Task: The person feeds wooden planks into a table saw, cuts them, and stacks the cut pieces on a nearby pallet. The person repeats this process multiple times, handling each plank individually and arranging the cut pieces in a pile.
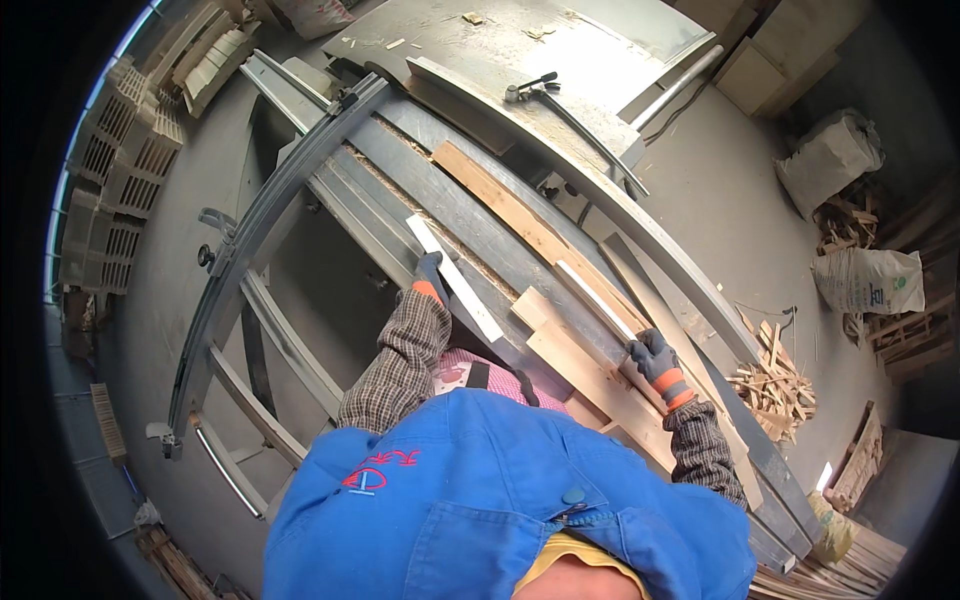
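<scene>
My left hand (pixel 429 272), in a dark glove with an orange cuff, is closed on a short white wood strip (pixel 455 280) that slants across the near edge of the saw table. On the right, my right hand (pixel 655 358), gloved alike, has its fingers curled over the near end of a narrow pale wood strip (pixel 596 300). That strip lies alongside a long wooden board (pixel 500 203) on the metal saw table (pixel 400 150). Several flat wood pieces (pixel 590 368) lie between my body and the right hand's strip. The glove hides the tip of that strip.
A metal crossbar (pixel 280 190) spans the left side of the table. Beyond the table, a curved-looking rail (pixel 660 235) runs past a black lever (pixel 535 90). Wood scraps (pixel 775 385) are heaped on the floor at right, near white sacks (pixel 870 280). Pallets (pixel 115 160) stand far left.
</scene>
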A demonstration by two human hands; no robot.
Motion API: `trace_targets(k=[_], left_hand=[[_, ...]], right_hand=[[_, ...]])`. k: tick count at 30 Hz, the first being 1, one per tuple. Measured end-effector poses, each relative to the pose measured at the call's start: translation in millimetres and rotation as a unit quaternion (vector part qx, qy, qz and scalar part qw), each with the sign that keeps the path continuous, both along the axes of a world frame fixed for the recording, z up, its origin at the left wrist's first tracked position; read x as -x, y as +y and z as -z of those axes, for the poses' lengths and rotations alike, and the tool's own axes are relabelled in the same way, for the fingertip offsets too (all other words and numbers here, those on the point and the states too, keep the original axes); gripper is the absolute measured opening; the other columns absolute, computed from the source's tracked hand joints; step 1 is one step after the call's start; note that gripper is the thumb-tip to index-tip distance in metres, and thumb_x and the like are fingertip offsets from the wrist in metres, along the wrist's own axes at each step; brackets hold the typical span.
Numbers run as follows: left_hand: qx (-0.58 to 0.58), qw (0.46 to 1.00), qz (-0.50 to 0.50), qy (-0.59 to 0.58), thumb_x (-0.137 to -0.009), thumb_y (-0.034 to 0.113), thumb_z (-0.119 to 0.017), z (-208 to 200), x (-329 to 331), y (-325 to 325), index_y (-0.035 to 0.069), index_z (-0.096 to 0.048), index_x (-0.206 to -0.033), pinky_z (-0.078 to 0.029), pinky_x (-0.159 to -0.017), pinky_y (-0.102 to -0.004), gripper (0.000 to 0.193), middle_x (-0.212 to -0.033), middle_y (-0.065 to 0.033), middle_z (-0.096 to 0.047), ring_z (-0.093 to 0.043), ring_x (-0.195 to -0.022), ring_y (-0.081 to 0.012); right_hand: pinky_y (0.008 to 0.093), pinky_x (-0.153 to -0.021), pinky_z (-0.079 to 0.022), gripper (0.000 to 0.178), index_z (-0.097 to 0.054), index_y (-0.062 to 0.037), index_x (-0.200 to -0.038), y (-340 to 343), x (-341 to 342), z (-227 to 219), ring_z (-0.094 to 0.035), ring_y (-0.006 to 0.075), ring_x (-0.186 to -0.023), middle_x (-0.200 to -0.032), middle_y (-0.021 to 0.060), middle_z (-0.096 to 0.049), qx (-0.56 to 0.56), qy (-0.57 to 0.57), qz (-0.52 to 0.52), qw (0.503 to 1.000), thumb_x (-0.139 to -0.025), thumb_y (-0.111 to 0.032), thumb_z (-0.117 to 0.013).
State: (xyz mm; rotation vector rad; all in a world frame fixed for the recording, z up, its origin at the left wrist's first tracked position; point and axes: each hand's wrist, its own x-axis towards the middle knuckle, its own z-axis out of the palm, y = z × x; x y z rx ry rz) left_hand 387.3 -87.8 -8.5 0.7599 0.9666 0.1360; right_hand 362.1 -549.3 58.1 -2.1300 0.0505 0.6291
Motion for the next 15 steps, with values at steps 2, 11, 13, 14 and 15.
trace_targets(k=[2,11,13,14,15], left_hand=[[0.074,0.994,0.034,-0.076,-0.092,0.025,-0.056,-12,17,8,0.004,-0.053,-0.120,-0.054,-0.068,-0.0339,0.035,-0.095,-0.0124,-0.067,-0.061,-0.076,-0.0215],[0.441,0.812,0.357,-0.136,-0.087,0.011,-0.065,-100,70,-32,-0.002,-0.057,-0.117,-0.055,-0.090,-0.0393,0.034,-0.101,-0.0110,-0.065,-0.065,-0.092,-0.0215],[0.302,0.804,0.503,-0.099,-0.088,0.009,-0.065,-96,86,-28,-0.003,-0.060,-0.117,-0.055,-0.090,-0.0380,0.032,-0.106,-0.0129,-0.067,-0.066,-0.097,-0.0224],[0.225,0.814,0.527,-0.092,-0.088,0.009,-0.066,-93,94,-33,-0.003,-0.062,-0.118,-0.055,-0.090,-0.0356,0.033,-0.109,-0.0140,-0.067,-0.066,-0.101,-0.0219],[0.234,0.823,0.506,-0.106,-0.088,0.009,-0.067,-87,90,-31,-0.003,-0.062,-0.118,-0.054,-0.090,-0.0343,0.033,-0.109,-0.0140,-0.067,-0.066,-0.101,-0.0214]], right_hand=[[0.0278,-0.057,-0.045,0.023,-0.057,-0.0043,-0.104,17,-8,-12,-0.052,0.0135,-0.060,-0.073,0.0050,-0.056,-0.147,0.063,-0.005,0.987,-0.092,-0.024,-0.059],[0.0256,-0.053,-0.045,0.039,-0.051,-0.0075,-0.129,95,-19,-49,-0.053,0.0103,-0.059,-0.081,0.0011,-0.056,-0.309,0.182,0.083,0.930,-0.097,-0.029,-0.054],[0.0250,-0.052,-0.044,0.044,-0.048,-0.0089,-0.136,111,-17,-64,-0.052,0.0100,-0.059,-0.082,0.0013,-0.057,-0.295,0.196,0.088,0.931,-0.098,-0.029,-0.054],[0.0234,-0.049,-0.042,0.049,-0.044,-0.0102,-0.142,112,-22,-64,-0.051,0.0087,-0.058,-0.083,0.0006,-0.058,-0.270,0.201,0.073,0.939,-0.098,-0.029,-0.053],[0.0229,-0.048,-0.041,0.048,-0.044,-0.0103,-0.142,115,-33,-65,-0.050,0.0083,-0.057,-0.082,0.0003,-0.058,-0.260,0.185,0.066,0.946,-0.098,-0.029,-0.052]])
